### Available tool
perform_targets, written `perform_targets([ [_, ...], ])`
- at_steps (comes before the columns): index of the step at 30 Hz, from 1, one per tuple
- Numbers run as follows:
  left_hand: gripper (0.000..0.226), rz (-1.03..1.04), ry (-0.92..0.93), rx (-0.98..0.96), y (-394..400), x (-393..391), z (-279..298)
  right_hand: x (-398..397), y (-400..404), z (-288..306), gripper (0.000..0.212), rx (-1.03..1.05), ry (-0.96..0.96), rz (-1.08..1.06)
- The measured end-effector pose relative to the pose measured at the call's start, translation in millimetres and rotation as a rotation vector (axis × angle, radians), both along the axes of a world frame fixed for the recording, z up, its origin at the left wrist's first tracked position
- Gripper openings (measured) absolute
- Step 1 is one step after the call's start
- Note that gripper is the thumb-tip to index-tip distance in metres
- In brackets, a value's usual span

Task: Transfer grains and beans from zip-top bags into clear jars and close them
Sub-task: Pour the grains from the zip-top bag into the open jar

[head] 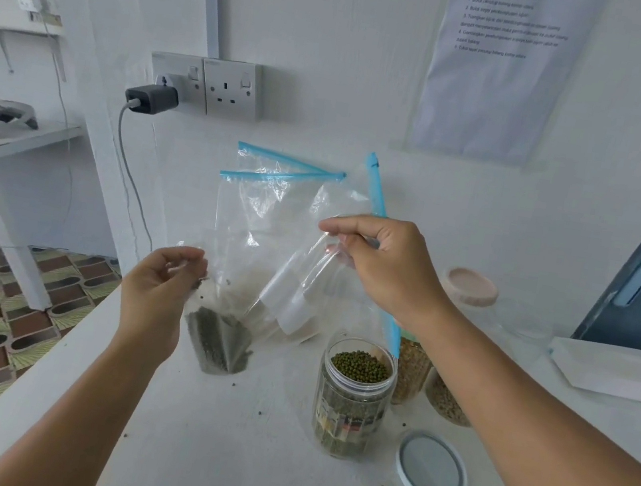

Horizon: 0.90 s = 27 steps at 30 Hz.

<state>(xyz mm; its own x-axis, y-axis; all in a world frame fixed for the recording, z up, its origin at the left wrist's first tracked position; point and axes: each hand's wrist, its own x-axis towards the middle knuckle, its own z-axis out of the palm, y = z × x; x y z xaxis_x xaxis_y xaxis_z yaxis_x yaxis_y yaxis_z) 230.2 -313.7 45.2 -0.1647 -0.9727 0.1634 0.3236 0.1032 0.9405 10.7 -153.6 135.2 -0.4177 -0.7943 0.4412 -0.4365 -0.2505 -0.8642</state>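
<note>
I hold a clear zip-top bag (268, 243) with a blue zip strip above the white table (226, 459). My left hand (161, 280) pinches its left side, and my right hand (383, 261) grips its upper right part near the strip. A small heap of green beans (217, 342) sits in the bag's bottom corner, which touches the table. An open clear jar (353, 399) nearly full of green beans stands to the right of that corner. Its white lid (430, 470) lies flat on the table beside it.
Behind the open jar stand a jar of tan grains (412, 370), another jar of pale beans (447, 397) and a jar with a beige lid (470, 287). A white box (617, 372) lies at the right. Loose beans dot the table. Wall sockets with a charger (152, 98) are behind.
</note>
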Motion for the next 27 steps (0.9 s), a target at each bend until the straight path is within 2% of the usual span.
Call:
perform_targets([
  [3,0.018,0.036,-0.027,-0.068,3,-4,4,0,2,2,0.032,-0.006,-0.028,-0.005],
  [8,0.029,0.107,-0.08,-0.147,0,-9,13,2,5,5,0.027,0.002,-0.089,0.025],
  [14,0.046,0.167,-0.021,-0.18,-18,2,39,-1,10,1,0.027,-0.001,-0.135,0.04],
  [20,0.043,0.158,0.016,-0.277,-22,0,64,-4,13,-15,0.026,-0.058,-0.123,0.031],
  [27,0.053,0.086,-0.107,-0.39,0,-15,72,-9,17,-21,0.027,-0.054,-0.153,0.02],
])
